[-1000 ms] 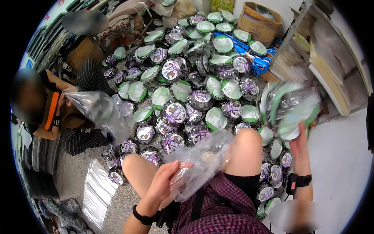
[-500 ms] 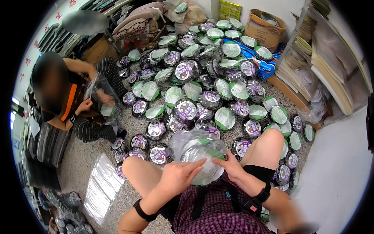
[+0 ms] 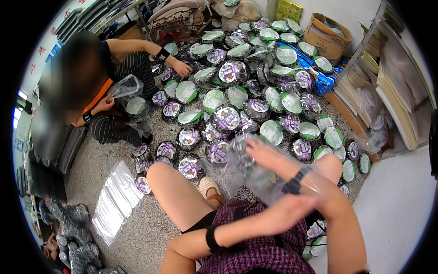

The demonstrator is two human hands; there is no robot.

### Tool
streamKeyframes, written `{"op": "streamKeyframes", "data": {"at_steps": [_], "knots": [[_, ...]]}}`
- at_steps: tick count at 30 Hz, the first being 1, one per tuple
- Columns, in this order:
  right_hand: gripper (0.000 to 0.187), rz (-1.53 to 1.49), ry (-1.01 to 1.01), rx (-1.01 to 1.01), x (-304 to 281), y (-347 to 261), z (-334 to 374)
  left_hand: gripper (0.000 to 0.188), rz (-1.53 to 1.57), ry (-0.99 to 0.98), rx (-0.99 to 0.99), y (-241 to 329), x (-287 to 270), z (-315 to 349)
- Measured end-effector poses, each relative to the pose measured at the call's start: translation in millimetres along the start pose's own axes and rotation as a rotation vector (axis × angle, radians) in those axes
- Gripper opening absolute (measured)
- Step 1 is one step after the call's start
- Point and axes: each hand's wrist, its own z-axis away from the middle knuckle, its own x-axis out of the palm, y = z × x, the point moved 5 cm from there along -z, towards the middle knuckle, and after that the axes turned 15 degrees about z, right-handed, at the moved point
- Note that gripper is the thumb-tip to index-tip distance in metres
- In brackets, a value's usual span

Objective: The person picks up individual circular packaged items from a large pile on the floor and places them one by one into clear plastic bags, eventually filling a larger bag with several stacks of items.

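Note:
My right hand (image 3: 263, 154) reaches forward over my lap, down into or against a large clear plastic bag (image 3: 269, 182); its fingers are blurred. The bag spreads around my right wrist, and a round dark wrapped package shows dimly through its far end. My left hand (image 3: 289, 212) crosses beneath my right forearm and reaches the near edge of the bag, smeared by motion. Right in front lie round wrapped packages (image 3: 226, 118) with purple-and-white or green-and-white faces, heaped into a wide pile.
At the left a co-worker sits holding a clear bag (image 3: 127, 86), one hand (image 3: 182, 68) at the pile. Flat clear bags (image 3: 117, 201) lie on the speckled floor beside my left knee. A cardboard box (image 3: 326, 37) stands at the back right, near a shelf (image 3: 392, 77) of stacked sheets.
My hands have left the front of the bag: the right now reaches forward at it, the left has swung right under that forearm. The co-worker's one hand has moved out to the pile.

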Motion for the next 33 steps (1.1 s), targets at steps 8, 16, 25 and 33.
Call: {"op": "streamKeyframes", "data": {"at_steps": [8,16,25,33], "knots": [[0.031,-0.255,-0.47,0.38,138.2,-16.0,21.6,0.042,-0.174,-0.594,0.277,-7.0,92.7,22.1],[0.033,-0.755,-0.477,-0.05,-15.6,-41.3,146.2,0.033,-1.372,0.044,0.01,4.0,-62.9,-41.4],[0.07,-1.997,0.172,1.241,76.4,271.4,128.9,0.021,-1.465,0.867,0.08,73.3,-220.5,58.9],[0.051,-1.774,1.046,1.907,329.9,430.6,75.7,0.022,-1.522,0.957,0.011,64.2,-258.3,19.7]]}}
